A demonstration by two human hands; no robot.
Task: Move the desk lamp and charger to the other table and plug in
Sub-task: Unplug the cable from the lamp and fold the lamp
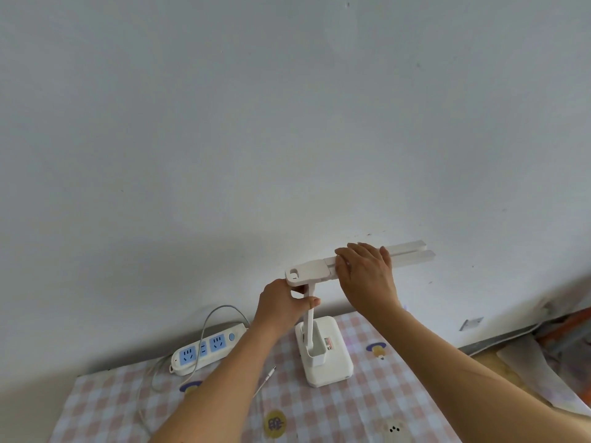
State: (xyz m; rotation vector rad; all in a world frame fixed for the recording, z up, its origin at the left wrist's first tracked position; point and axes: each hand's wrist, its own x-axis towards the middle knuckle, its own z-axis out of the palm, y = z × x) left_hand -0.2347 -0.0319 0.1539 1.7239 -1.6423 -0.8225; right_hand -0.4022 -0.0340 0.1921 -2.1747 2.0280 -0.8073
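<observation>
A white desk lamp point(323, 356) stands upright on a table with a pink checked cloth point(367, 407). Its two-bar head point(409, 251) points right, level with the wall behind. My left hand point(281, 306) grips the thin stem just under the head's hinge. My right hand point(367, 276) lies over the head bars, fingers curled on them. A white power strip with blue sockets point(208, 348) lies to the left of the lamp, by the wall. A thin white cable with a small plug end point(267, 378) lies on the cloth, partly hidden by my left forearm.
A grey cord point(220, 311) loops up from the power strip against the white wall. At the right, below the table's edge, lie crumpled sheets and an orange-red object point(563, 330) on the floor.
</observation>
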